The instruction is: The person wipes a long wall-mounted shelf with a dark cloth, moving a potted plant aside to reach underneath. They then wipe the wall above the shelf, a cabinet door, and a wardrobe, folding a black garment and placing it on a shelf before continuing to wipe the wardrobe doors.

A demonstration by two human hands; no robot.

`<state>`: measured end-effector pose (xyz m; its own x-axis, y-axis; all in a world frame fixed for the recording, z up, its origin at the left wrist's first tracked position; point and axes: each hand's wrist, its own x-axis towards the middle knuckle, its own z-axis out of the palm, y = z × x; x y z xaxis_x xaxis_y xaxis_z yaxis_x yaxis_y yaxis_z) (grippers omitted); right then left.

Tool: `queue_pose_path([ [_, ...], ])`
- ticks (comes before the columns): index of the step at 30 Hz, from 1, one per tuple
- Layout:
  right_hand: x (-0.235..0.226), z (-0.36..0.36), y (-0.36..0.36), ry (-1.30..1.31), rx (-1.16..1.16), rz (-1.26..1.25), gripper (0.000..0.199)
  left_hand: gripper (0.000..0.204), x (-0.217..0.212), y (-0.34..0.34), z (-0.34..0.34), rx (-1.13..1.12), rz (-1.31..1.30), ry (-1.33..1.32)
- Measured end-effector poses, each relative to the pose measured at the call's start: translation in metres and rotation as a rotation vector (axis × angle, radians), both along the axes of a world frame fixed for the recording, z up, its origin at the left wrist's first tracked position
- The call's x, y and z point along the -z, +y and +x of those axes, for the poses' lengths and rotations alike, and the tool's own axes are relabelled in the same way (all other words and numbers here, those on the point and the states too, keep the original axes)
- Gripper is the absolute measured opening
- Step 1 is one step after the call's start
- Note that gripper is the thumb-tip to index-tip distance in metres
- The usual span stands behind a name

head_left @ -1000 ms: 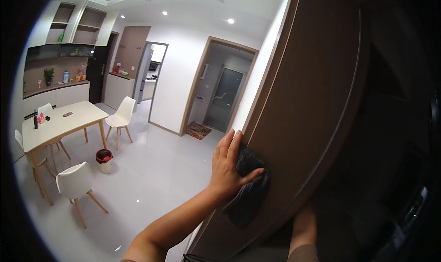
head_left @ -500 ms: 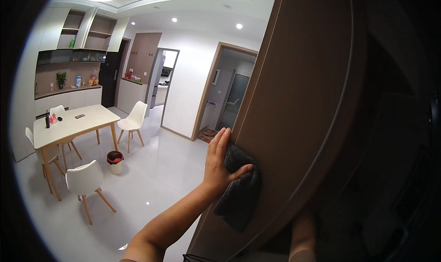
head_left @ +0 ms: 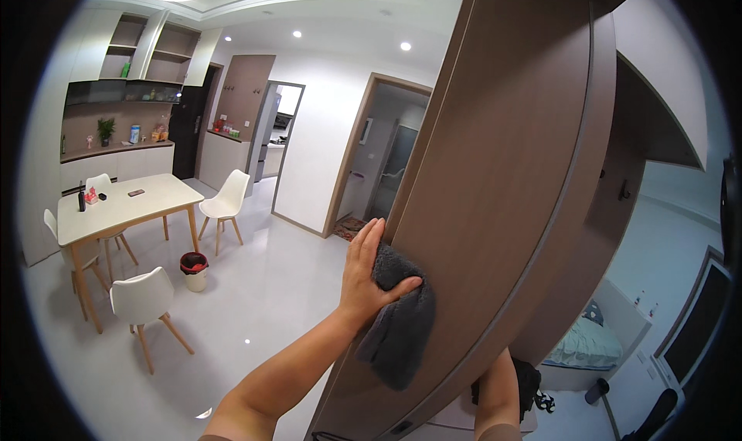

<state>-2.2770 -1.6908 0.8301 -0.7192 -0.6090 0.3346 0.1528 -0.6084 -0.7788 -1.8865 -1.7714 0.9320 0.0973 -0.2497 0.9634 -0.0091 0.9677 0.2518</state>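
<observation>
My left hand (head_left: 363, 275) is pressed against the left edge of a tall brown wood-grain panel (head_left: 495, 163). Under its palm and thumb is a dark grey fluffy cloth (head_left: 402, 325), draped down the panel's face. The fingers point upward along the edge and the thumb lies across the cloth. On the panel's other side my right forearm (head_left: 498, 395) rises from the lower edge; its hand is hidden behind the panel.
Left stands a white dining table (head_left: 154, 197) with white chairs (head_left: 143, 298) and a lined bin (head_left: 195, 271). Wall cabinets (head_left: 174, 47) hang open behind. Right, beyond the panel, are a bed (head_left: 583, 344), a black bin (head_left: 597, 391) and a dark-framed window (head_left: 696, 317).
The right side, dark before, is now bright and shows the bedroom. My left hand and the cloth have barely shifted. My right forearm stands out more plainly.
</observation>
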Motion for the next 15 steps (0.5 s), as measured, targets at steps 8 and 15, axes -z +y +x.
queue_pose_path([
  [8,-0.009,0.002,0.024,-0.027,0.223,-0.046,0.056,0.100,0.002,-0.003,0.000,0.036,-0.019,0.010],
  [15,-0.030,0.177,0.123,1.006,1.082,-0.234,0.035,0.100,-0.002,-0.006,-0.005,-0.039,-0.078,0.051],
])
